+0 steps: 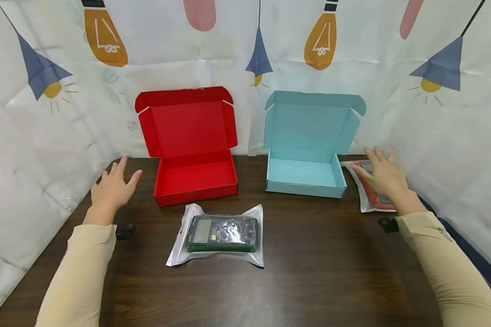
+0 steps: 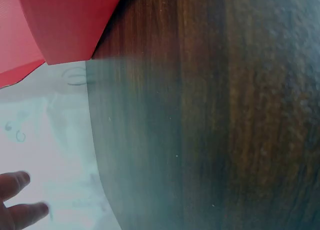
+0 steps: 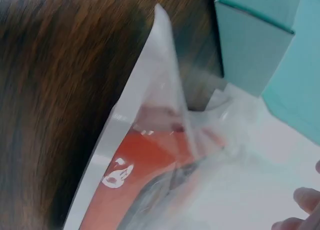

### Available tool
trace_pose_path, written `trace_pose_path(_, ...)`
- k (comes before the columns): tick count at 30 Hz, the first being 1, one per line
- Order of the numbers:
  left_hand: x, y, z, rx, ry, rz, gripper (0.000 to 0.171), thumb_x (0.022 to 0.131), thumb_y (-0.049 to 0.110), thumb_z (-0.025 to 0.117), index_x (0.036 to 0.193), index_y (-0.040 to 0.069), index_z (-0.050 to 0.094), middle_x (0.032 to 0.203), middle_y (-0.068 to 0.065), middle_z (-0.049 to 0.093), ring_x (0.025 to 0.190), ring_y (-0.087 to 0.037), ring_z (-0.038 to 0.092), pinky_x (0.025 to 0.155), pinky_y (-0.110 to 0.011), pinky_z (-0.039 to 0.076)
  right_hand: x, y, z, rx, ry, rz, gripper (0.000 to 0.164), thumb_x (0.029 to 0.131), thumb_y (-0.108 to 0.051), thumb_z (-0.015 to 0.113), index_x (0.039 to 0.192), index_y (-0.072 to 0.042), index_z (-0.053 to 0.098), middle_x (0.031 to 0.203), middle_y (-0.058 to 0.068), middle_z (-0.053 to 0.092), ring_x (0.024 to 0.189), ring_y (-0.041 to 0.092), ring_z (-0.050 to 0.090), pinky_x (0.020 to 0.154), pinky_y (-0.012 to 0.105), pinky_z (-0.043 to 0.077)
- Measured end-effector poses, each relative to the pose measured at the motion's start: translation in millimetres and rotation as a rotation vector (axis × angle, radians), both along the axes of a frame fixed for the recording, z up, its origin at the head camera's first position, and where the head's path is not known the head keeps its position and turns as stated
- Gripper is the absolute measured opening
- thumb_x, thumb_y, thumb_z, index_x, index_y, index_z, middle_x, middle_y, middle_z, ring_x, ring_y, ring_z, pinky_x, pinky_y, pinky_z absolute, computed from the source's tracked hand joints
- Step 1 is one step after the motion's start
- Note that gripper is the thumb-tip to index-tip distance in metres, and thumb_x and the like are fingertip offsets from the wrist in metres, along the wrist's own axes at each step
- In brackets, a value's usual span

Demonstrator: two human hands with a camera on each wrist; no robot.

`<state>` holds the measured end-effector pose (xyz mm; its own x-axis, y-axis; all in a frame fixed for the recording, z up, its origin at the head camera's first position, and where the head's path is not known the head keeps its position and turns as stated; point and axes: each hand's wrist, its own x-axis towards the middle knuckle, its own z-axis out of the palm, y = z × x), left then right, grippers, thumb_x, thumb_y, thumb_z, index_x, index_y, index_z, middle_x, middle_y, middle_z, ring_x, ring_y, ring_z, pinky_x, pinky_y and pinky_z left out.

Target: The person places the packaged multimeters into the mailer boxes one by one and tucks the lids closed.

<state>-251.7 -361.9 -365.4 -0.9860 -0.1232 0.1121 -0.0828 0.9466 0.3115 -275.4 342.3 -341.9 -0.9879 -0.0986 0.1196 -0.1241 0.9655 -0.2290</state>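
My left hand (image 1: pixel 111 190) is held with fingers spread, left of an open red box (image 1: pixel 196 197), and holds nothing. In the left wrist view two fingertips (image 2: pixel 31 212) show at the lower left corner. On the right, my right hand (image 1: pixel 386 179) reaches with extended fingers over a clear bag holding a red and grey device (image 1: pixel 362 186), partly hidden by the hand. The right wrist view shows the bag's silvery edge (image 3: pixel 102 155) and the device's orange-red casing (image 3: pixel 145 150), with fingertips (image 3: pixel 305 199) off to the lower right.
A bagged multimeter (image 1: pixel 222 231), dark with a green side, lies at the table's middle front. An open light blue box (image 1: pixel 304 187) stands between the red box and the right-hand bag. A white printed cloth (image 1: pixel 237 45) hangs behind and along both sides of the wooden table (image 1: pixel 303 272).
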Motion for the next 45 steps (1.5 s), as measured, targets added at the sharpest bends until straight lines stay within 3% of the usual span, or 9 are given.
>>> trace_pose_path(3, 0.8, 1.6, 1.2, 0.005, 0.002, 0.005, 0.086, 0.104, 0.064, 0.024, 0.164, 0.007, 0.0, 0.146, -0.046, 0.033, 0.122, -0.065, 0.043, 0.093, -0.077, 0.038, 0.7, -5.8, 2.7, -0.003, 0.014, 0.029, 0.089, 0.104, -0.066, 0.037, 0.165, -0.009, 0.008, 0.165, 0.031, 0.006, 0.147, 0.061, -0.001, 0.105, 0.083, 0.003)
trace_pose_path(5, 0.8, 2.7, 1.8, 0.024, 0.008, 0.006, 0.085, 0.104, 0.064, 0.025, 0.164, 0.008, 0.001, 0.142, -0.046, 0.038, 0.116, -0.064, 0.049, 0.088, -0.074, 0.044, 1.1, -10.5, 4.4, -0.014, 0.022, 0.054, 0.087, 0.104, -0.064, 0.039, 0.165, -0.007, 0.011, 0.165, 0.031, 0.009, 0.147, 0.06, 0.005, 0.106, 0.082, 0.003)
trace_pose_path(12, 0.9, 8.1, 4.1, 0.116, 0.056, -0.011, 0.082, 0.105, 0.061, 0.028, 0.165, 0.009, 0.009, 0.148, -0.036, 0.042, 0.124, -0.061, 0.045, 0.092, -0.074, 0.041, 4.0, -30.4, 7.9, -0.061, 0.096, 0.131, 0.078, 0.106, -0.055, 0.045, 0.162, -0.003, 0.023, 0.16, 0.032, 0.027, 0.144, 0.056, 0.024, 0.109, 0.079, 0.012)
trace_pose_path(20, -1.5, 13.6, 5.9, 0.135, 0.074, -0.058, 0.082, 0.105, 0.061, 0.033, 0.163, 0.006, 0.018, 0.143, -0.034, 0.05, 0.124, -0.055, 0.05, 0.097, -0.072, 0.04, 7.6, -55.0, 12.4, -0.043, 0.145, 0.231, 0.07, 0.108, -0.049, 0.048, 0.158, -0.002, 0.034, 0.149, 0.032, 0.046, 0.129, 0.052, 0.048, 0.109, 0.071, 0.027)
trace_pose_path(25, -1.7, 16.8, 5.0, 0.132, 0.058, -0.117, 0.08, 0.106, 0.058, 0.036, 0.163, 0.006, 0.019, 0.14, -0.034, 0.053, 0.123, -0.051, 0.055, 0.096, -0.07, 0.043, 9.4, -73.8, 12.8, -0.099, 0.11, 0.271, 0.068, 0.107, -0.049, 0.049, 0.158, -0.005, 0.037, 0.154, 0.028, 0.042, 0.136, 0.05, 0.042, 0.109, 0.067, 0.032)
trace_pose_path(29, -0.9, 18.7, 4.8, 0.126, 0.041, -0.155, 0.077, 0.107, 0.056, 0.037, 0.164, 0.007, 0.019, 0.141, -0.033, 0.052, 0.123, -0.049, 0.055, 0.095, -0.069, 0.044, 11.7, -89.4, 11.4, -0.155, 0.07, 0.303, 0.067, 0.107, -0.047, 0.052, 0.159, -0.008, 0.037, 0.158, 0.025, 0.038, 0.144, 0.049, 0.033, 0.113, 0.067, 0.028)
trace_pose_path(36, -0.6, 18.9, 1.7, 0.121, 0.003, -0.209, 0.077, 0.108, 0.053, 0.036, 0.162, 0.001, 0.019, 0.135, -0.033, 0.05, 0.118, -0.049, 0.052, 0.096, -0.066, 0.045, 15.4, -119.7, 5.3, -0.219, 0.031, 0.401, 0.064, 0.107, -0.041, 0.055, 0.159, -0.009, 0.037, 0.158, 0.022, 0.04, 0.145, 0.043, 0.036, 0.114, 0.063, 0.03)
trace_pose_path(45, -1.6, 19.1, -6.1, 0.158, -0.096, -0.302, 0.071, 0.111, 0.043, 0.035, 0.163, 0.002, 0.011, 0.143, -0.036, 0.044, 0.132, -0.052, 0.042, 0.107, -0.07, 0.033, 22.3, -159.2, -4.0, -0.41, -0.053, 0.539, 0.062, 0.106, -0.035, 0.058, 0.158, -0.008, 0.039, 0.16, 0.012, 0.041, 0.147, 0.034, 0.036, 0.115, 0.058, 0.032)
